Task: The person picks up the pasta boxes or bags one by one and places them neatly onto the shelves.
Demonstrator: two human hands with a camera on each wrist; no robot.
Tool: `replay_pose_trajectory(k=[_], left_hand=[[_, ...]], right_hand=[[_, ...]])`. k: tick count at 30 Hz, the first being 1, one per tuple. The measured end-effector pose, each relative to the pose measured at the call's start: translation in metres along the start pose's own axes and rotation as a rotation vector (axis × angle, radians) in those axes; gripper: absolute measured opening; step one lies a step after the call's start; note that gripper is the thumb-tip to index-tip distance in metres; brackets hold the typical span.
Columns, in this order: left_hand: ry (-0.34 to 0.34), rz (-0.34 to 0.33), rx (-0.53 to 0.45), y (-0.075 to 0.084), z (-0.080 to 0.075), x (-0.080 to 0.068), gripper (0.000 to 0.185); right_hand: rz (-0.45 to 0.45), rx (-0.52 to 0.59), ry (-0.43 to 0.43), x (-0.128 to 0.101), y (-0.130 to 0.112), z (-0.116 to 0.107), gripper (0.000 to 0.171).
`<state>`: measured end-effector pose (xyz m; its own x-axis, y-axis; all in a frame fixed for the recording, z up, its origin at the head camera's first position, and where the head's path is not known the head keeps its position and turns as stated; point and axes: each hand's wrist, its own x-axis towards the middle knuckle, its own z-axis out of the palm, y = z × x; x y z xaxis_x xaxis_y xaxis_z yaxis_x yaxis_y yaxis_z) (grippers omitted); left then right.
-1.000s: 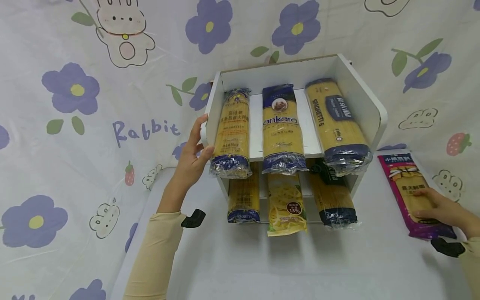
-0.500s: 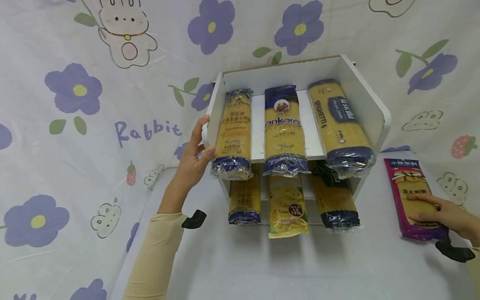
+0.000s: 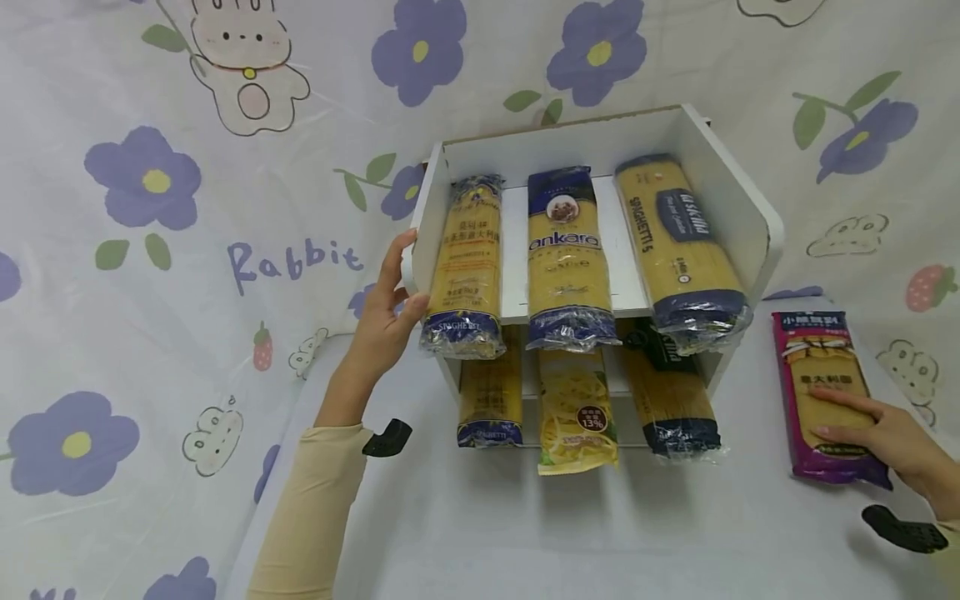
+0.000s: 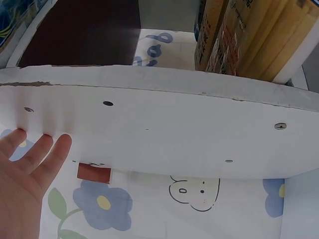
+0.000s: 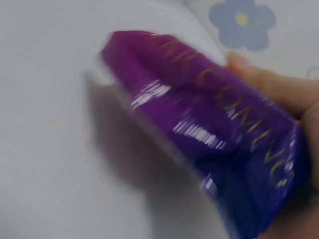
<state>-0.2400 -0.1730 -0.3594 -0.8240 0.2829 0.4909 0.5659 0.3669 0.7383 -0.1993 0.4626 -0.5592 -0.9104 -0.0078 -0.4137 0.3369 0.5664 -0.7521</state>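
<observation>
A white two-tier shelf (image 3: 738,196) stands on the table. Three long spaghetti packets (image 3: 564,258) lie on its upper board and three more (image 3: 576,412) on the lower one, all sticking out in front. My left hand (image 3: 390,308) presses flat against the shelf's left side wall (image 4: 174,134), with straight fingers (image 4: 45,154). To the right of the shelf a purple pasta packet (image 3: 817,367) lies lengthwise. My right hand (image 3: 870,425) holds its near end with fingers laid over the top. In the blurred right wrist view the packet (image 5: 199,109) looks raised slightly off the table.
The white tabletop (image 3: 525,533) stretches in front of the shelf. A cloth with purple flowers and rabbits (image 3: 150,250) covers the wall behind and to the left. Black wrist mounts (image 3: 386,437) (image 3: 903,529) sit at both sleeves.
The purple packet has shifted a little to the right and straightened, with my right hand moving along on it. My left hand and the shelf have stayed put.
</observation>
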Motion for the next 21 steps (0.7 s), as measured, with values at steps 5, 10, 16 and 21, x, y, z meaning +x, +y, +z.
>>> replay_pose_trajectory(k=[5,10,16,21], left_hand=[[-0.001,0.013,0.002,0.000,-0.001,-0.001,0.085],[0.000,0.012,-0.020,0.000,-0.003,-0.001,0.085],[0.003,0.003,-0.004,0.000,-0.002,-0.001,0.085],[0.005,0.005,-0.005,0.000,0.000,0.000,0.085]], right_hand=[[-0.099,0.033,0.188,-0.014,-0.019,0.016,0.074],[-0.176,0.112,0.313,-0.039,-0.057,0.016,0.068],[-0.379,0.220,0.472,-0.072,-0.099,0.011,0.065],[-0.551,0.227,0.507,-0.091,-0.125,0.012,0.067]])
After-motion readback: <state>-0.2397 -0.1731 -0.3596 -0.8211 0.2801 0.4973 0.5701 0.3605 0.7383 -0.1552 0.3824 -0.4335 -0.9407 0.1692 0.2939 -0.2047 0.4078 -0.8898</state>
